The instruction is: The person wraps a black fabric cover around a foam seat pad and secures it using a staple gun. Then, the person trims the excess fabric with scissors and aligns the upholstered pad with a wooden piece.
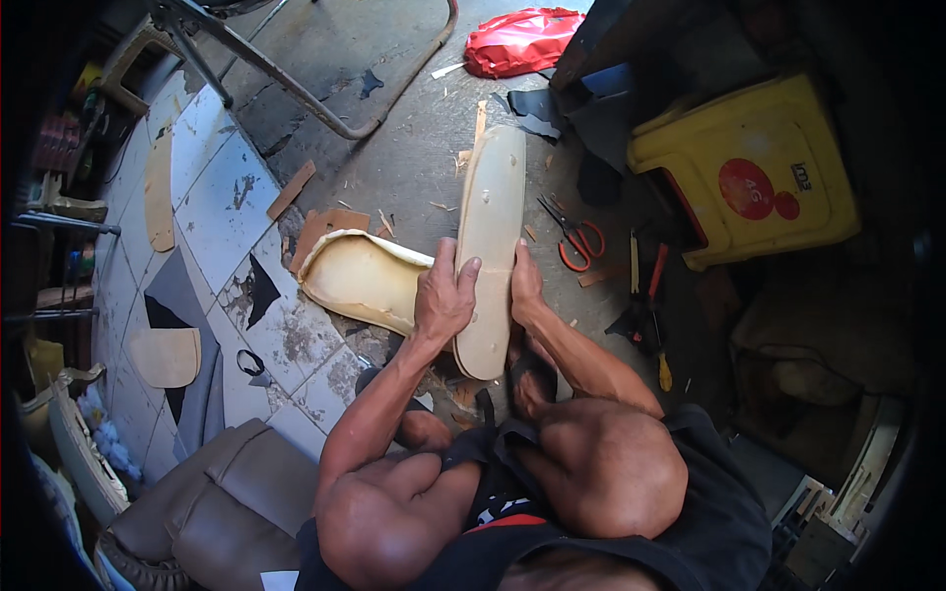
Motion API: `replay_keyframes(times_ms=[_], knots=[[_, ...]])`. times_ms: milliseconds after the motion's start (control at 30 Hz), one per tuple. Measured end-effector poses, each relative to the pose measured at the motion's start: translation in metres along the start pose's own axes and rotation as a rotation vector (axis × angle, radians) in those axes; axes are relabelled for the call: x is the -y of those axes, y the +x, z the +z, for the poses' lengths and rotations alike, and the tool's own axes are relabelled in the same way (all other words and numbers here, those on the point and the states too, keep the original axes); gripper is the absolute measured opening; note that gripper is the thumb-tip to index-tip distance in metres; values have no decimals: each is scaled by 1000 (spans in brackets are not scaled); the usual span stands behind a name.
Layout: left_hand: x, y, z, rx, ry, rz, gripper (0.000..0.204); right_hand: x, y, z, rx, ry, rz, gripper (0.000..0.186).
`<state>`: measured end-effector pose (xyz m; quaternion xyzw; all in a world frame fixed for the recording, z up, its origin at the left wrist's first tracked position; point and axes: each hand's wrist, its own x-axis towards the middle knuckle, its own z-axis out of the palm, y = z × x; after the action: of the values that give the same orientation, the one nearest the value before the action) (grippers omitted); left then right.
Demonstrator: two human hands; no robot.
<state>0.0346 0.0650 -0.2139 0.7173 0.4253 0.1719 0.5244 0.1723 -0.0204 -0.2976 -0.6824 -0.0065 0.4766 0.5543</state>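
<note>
A long, flat, pale board with rounded ends (496, 192) stands out in front of me between my knees; it looks like plywood, perhaps in stacked layers. My left hand (448, 295) grips its left edge, thumb on the top face. On the opposite edge my right hand (527, 281) is closed, its fingers partly hidden. Beneath and left of the board lies a cream, shallow moulded shell with a raised rim (360, 271); my left hand and the board cover its right end.
Orange-handled scissors (579, 241), red-handled pliers (654, 281) and a yellow-handled screwdriver (665, 372) lie to the right. Beyond are a yellow plastic stool (788, 212) and a red plastic bag (522, 41). A metal chair frame (296, 89) stands far left. Grey fabric (197, 335) and wood scraps (166, 357) litter the tiles.
</note>
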Motion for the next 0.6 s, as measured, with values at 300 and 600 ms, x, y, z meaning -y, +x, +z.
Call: replay_keyframes(times_ms=[300, 600], knots=[[-19, -20, 12, -67, 48, 296, 20, 0, -10, 14, -19, 142, 70, 77], [-28, -30, 26, -58, 63, 405, 15, -29, 15, -5, 55, 225, 122, 77]])
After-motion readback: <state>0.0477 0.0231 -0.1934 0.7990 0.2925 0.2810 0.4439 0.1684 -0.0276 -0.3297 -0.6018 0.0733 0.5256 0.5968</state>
